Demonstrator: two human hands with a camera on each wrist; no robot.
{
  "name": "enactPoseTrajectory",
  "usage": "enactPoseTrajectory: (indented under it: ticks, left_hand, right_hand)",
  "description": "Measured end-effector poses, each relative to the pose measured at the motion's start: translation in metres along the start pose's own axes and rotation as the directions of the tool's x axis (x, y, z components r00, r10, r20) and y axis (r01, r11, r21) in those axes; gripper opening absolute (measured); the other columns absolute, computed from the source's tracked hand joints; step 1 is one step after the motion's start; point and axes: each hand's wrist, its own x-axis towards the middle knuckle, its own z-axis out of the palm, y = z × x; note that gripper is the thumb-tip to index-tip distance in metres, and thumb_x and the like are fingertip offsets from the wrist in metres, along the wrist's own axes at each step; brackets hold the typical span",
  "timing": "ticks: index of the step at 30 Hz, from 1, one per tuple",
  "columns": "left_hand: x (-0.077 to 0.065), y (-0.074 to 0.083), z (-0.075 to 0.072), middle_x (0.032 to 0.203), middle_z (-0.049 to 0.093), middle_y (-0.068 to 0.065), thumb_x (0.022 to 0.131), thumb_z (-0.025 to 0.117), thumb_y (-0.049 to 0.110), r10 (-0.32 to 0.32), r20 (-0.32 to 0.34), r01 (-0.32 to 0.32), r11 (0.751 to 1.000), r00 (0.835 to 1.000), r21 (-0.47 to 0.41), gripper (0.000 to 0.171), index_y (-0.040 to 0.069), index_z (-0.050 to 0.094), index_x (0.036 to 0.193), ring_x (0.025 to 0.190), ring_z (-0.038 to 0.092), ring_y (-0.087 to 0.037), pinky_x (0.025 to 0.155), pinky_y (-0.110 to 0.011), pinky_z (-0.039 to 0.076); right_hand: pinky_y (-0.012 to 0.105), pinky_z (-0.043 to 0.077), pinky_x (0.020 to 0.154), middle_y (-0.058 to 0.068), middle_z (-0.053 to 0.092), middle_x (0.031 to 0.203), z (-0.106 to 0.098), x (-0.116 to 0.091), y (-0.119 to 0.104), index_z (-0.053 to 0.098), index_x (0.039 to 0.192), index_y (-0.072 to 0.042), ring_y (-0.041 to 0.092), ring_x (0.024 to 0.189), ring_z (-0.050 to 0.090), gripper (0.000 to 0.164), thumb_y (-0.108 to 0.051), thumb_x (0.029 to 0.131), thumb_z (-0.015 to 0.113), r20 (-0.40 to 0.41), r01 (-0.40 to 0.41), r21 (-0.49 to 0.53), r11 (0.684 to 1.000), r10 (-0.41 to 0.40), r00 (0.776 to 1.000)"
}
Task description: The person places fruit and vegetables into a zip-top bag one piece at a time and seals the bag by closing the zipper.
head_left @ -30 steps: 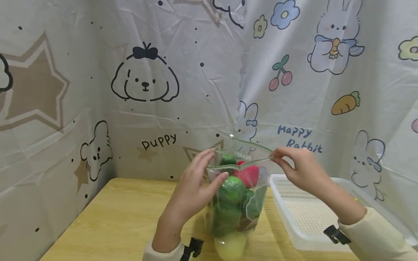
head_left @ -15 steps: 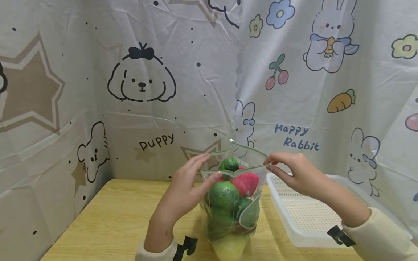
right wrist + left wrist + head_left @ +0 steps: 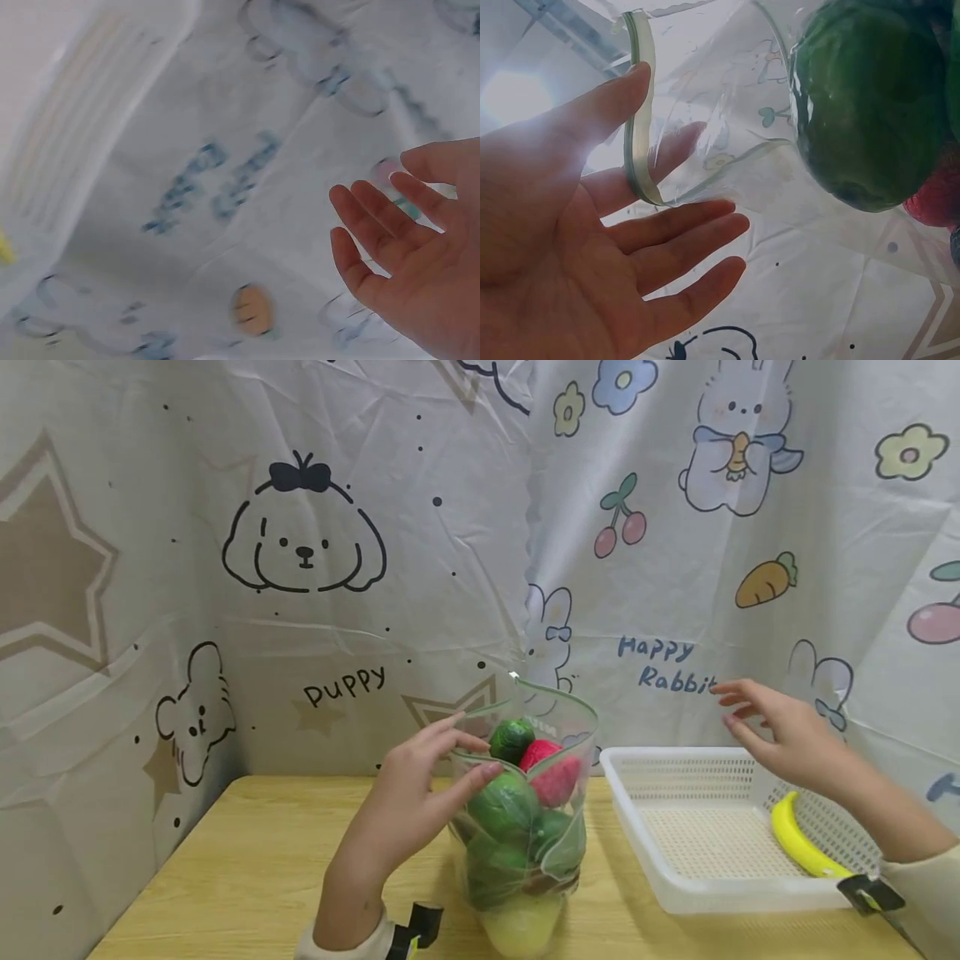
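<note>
A clear zip bag packed with produce stands on the table, its green-edged mouth spread wide. Through the plastic show several green round pieces, including a large one, a pinkish-red piece and something pale yellow at the bottom. My left hand holds the bag's left rim, thumb on one side of the zip strip and forefinger behind the plastic in the left wrist view. Free of the bag, my right hand hovers above the basket, its fingers loosely bent and holding nothing.
A white plastic basket sits on the right of the wooden table, with a yellow banana inside it along its right side. A printed cloth hangs behind the table.
My right hand has let go of the bag's right rim and moved right, over the basket. The banana has come into view. My left hand stays at the rim.
</note>
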Motion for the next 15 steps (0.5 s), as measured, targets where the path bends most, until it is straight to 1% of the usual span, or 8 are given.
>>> enactPoseTrajectory:
  ticks: [2,3,5,7,9,10,12,15]
  left_hand:
    - [0.001,0.001,0.0,0.142,0.049,-0.01,0.084,0.06,0.051,0.005,0.004,-0.005,1.0,1.0,0.007,0.031,0.025,0.066,0.101,0.129,0.042,-0.028,0.104,-0.059,0.04]
    - [0.001,0.002,0.0,0.142,0.048,-0.01,0.084,0.059,0.051,0.005,0.007,-0.005,1.0,1.0,0.011,0.032,0.025,0.066,0.101,0.129,0.041,-0.028,0.105,-0.059,0.04]
    - [0.002,0.003,0.001,0.143,0.048,-0.01,0.085,0.058,0.052,0.003,0.017,-0.003,1.0,1.0,0.019,0.032,0.025,0.066,0.1,0.131,0.04,-0.028,0.105,-0.06,0.039]
    - [0.001,0.004,0.002,0.144,0.047,-0.009,0.086,0.056,0.053,-0.005,0.025,0.005,1.0,1.0,0.024,0.032,0.025,0.066,0.1,0.132,0.038,-0.027,0.106,-0.061,0.037]
    - [0.0,0.005,0.003,0.144,0.046,-0.008,0.086,0.056,0.053,-0.016,0.031,0.016,1.0,0.999,0.023,0.032,0.026,0.065,0.1,0.134,0.035,-0.026,0.107,-0.061,0.035]
    - [-0.001,0.005,0.002,0.144,0.046,-0.008,0.086,0.055,0.053,-0.022,0.027,0.022,0.999,0.999,0.024,0.032,0.027,0.065,0.1,0.134,0.035,-0.025,0.107,-0.062,0.035]
    - [-0.003,0.004,0.001,0.144,0.047,-0.008,0.085,0.056,0.053,-0.028,0.019,0.027,0.999,0.999,0.022,0.031,0.027,0.065,0.1,0.134,0.034,-0.024,0.107,-0.062,0.035]
    - [-0.004,0.003,0.0,0.143,0.047,-0.009,0.085,0.056,0.053,-0.025,0.008,0.024,1.0,1.0,0.018,0.03,0.028,0.065,0.099,0.134,0.035,-0.024,0.107,-0.061,0.035]
  right_hand:
    - [0.061,0.056,0.069,0.027,0.061,0.114,0.005,-0.017,0.027,0.05,0.122,0.001,0.039,0.089,0.063,0.034,-0.006,0.089,0.058,0.053,-0.074,-0.014,0.997,0.075,0.996]
    - [0.061,0.057,0.069,0.029,0.061,0.113,0.01,-0.026,0.04,0.05,0.121,0.002,0.041,0.089,0.062,0.034,-0.007,0.089,0.057,0.082,-0.118,-0.019,0.993,0.119,0.99]
    - [0.06,0.057,0.069,0.033,0.06,0.11,0.023,-0.047,0.066,0.05,0.119,0.006,0.044,0.089,0.06,0.034,-0.008,0.089,0.057,0.169,-0.204,-0.026,0.979,0.206,0.964]
    - [0.06,0.057,0.069,0.035,0.06,0.107,0.04,-0.07,0.091,0.052,0.116,0.008,0.046,0.089,0.059,0.033,-0.009,0.087,0.057,0.269,-0.272,-0.045,0.961,0.273,0.924]
    - [0.061,0.056,0.071,0.037,0.06,0.104,0.054,-0.093,0.112,0.054,0.112,0.011,0.049,0.09,0.058,0.034,-0.008,0.085,0.058,0.36,-0.327,-0.069,0.942,0.33,0.873]
    - [0.062,0.055,0.071,0.039,0.059,0.103,0.061,-0.099,0.122,0.054,0.111,0.012,0.051,0.09,0.056,0.034,-0.008,0.084,0.059,0.402,-0.349,-0.074,0.934,0.349,0.847]
    - [0.065,0.053,0.073,0.04,0.058,0.102,0.069,-0.11,0.137,0.055,0.108,0.014,0.054,0.091,0.054,0.035,-0.008,0.082,0.059,0.454,-0.384,-0.1,0.918,0.386,0.803]
    - [0.068,0.049,0.074,0.043,0.056,0.102,0.076,-0.119,0.153,0.054,0.107,0.017,0.056,0.092,0.051,0.038,-0.009,0.08,0.059,0.492,-0.442,-0.127,0.888,0.443,0.749]
